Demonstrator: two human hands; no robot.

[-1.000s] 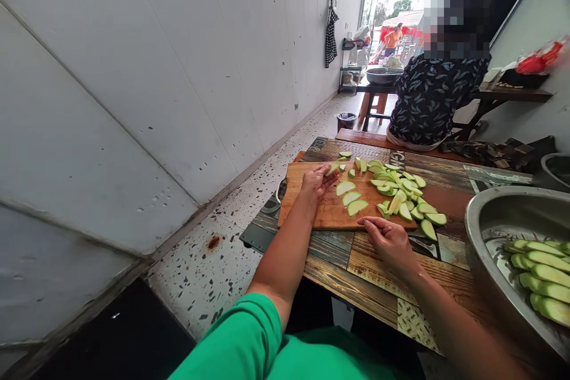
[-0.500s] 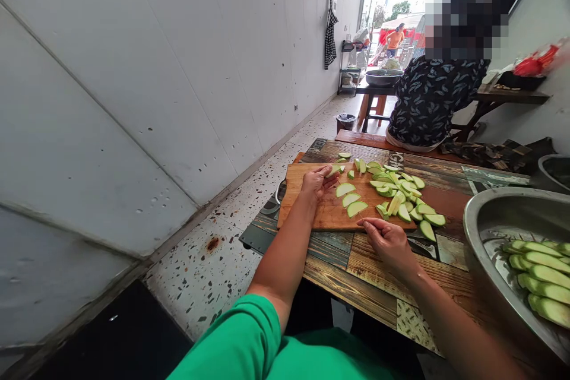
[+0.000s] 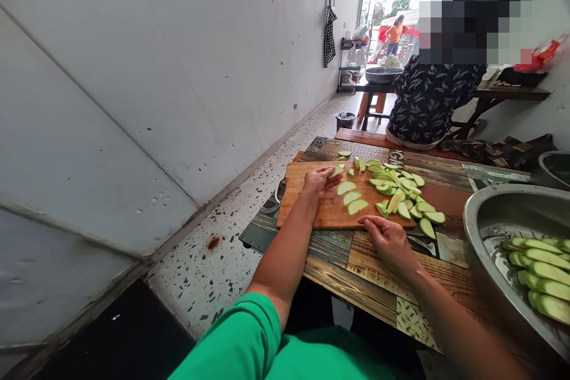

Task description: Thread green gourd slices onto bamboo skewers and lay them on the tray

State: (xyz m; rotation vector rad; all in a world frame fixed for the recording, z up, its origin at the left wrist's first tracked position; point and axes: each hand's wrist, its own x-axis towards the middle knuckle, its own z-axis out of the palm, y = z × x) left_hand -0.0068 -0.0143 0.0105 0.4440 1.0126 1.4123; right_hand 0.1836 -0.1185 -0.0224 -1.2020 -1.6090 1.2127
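Over the wooden cutting board, my left hand pinches a pale green zucchini slice. My right hand, low at the board's front edge, grips the end of a thin skewer. Between the two hands, several half-round slices lie in a row along the skewer's line; most of the stick is hidden. A heap of cut zucchini pieces covers the board's right part and spills onto the table.
A large metal basin with long rows of zucchini slices stands on the patterned wooden table at right. Beyond a bench, a person in a dark patterned shirt sits facing away. A white wall runs along the left.
Both hands stay nearly in place, with the slice in my left fingers shifting slightly. The seated person's head has moved, and the person outside has turned and stands more upright.
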